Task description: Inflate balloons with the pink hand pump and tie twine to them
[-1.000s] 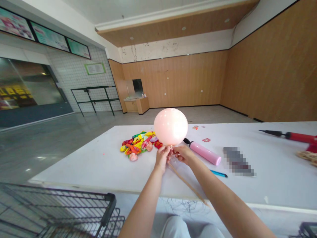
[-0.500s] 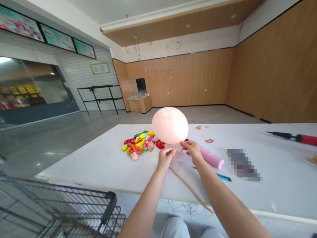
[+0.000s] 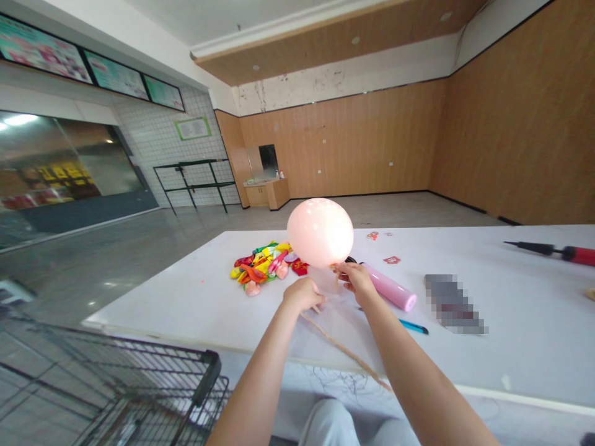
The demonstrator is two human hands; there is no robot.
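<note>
A pale pink inflated balloon [image 3: 320,232] stands above the table, its neck pointing down. My right hand [image 3: 356,279] is closed on the neck in a pinch. A short tan strand hangs just below these fingertips. My left hand [image 3: 301,296] is lower and to the left, bent downward, its fingers together at the upper end of a length of tan twine [image 3: 348,352]. From there the twine runs down over the table's front edge. The left fingertips are partly hidden by the hand itself.
On the white table [image 3: 186,297], a pile of uninflated colourful balloons [image 3: 260,269] lies left. Right of my hands are a pink cylinder [image 3: 390,288], a blue cutter [image 3: 413,326], a blurred-out object [image 3: 453,303] and a red-and-black pump [image 3: 576,254]. A black wire cart [image 3: 162,371] stands front left.
My left hand has moved down and left, away from the balloon's neck, and the twine's upper end has shifted left. My right hand keeps hold of the neck. The view has shifted slightly.
</note>
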